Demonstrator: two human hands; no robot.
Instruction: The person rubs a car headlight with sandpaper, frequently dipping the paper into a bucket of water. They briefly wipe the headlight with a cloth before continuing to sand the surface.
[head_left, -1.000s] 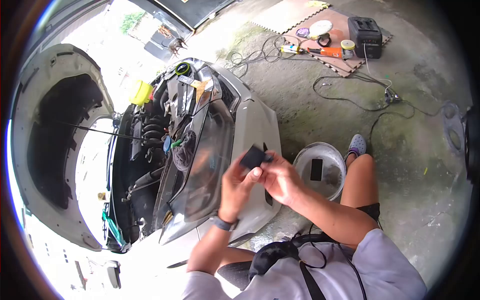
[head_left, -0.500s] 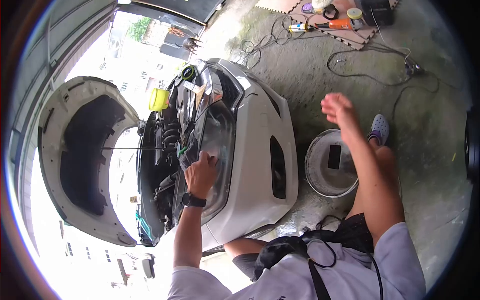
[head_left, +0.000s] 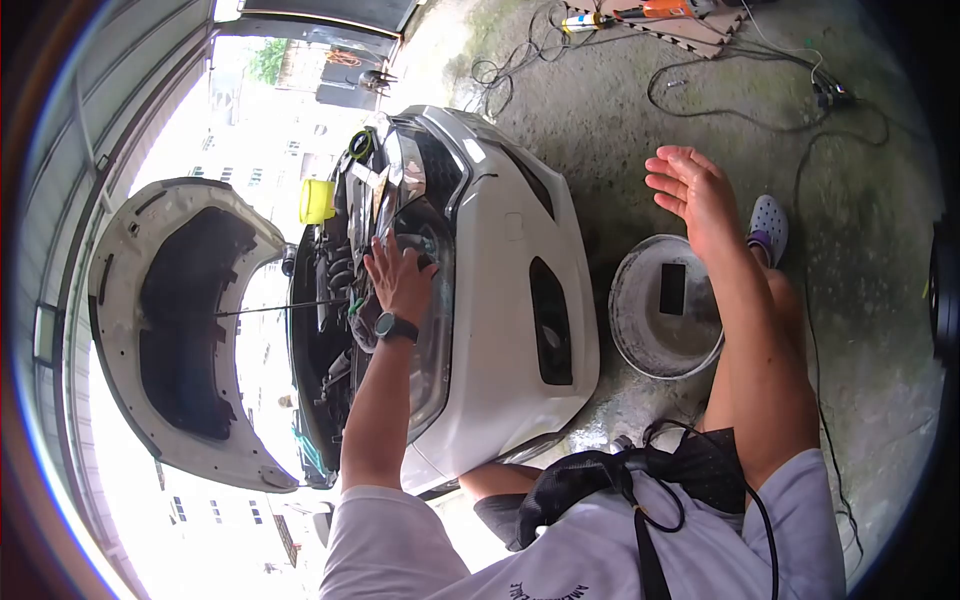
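My left hand [head_left: 402, 285], with a dark watch [head_left: 395, 327] on its wrist, lies over the upper edge of the car's headlight [head_left: 428, 350]. Its fingers are spread, and I see nothing held in them. Whatever is under the palm is hidden. My right hand [head_left: 697, 190] is raised in the air, palm partly turned up, fingers stretched and a little apart, holding nothing. Below it on the floor stands a round bucket [head_left: 640, 345] with a dark rectangular object [head_left: 673, 289] over its opening. The white car bumper [head_left: 500, 300] lies between my hands.
The car's hood [head_left: 115, 330] is raised on a prop rod [head_left: 270, 308]. A yellow tub [head_left: 317, 201] and a green-rimmed roll [head_left: 360, 144] sit by the engine bay. Cables [head_left: 700, 110] cross the concrete floor, near an orange tool [head_left: 665, 9] on a mat [head_left: 700, 38].
My left hand has moved up along the headlight, and its fingers have spread from a curled shape. My right hand has risen slightly, with its fingers more extended. The view has shifted.
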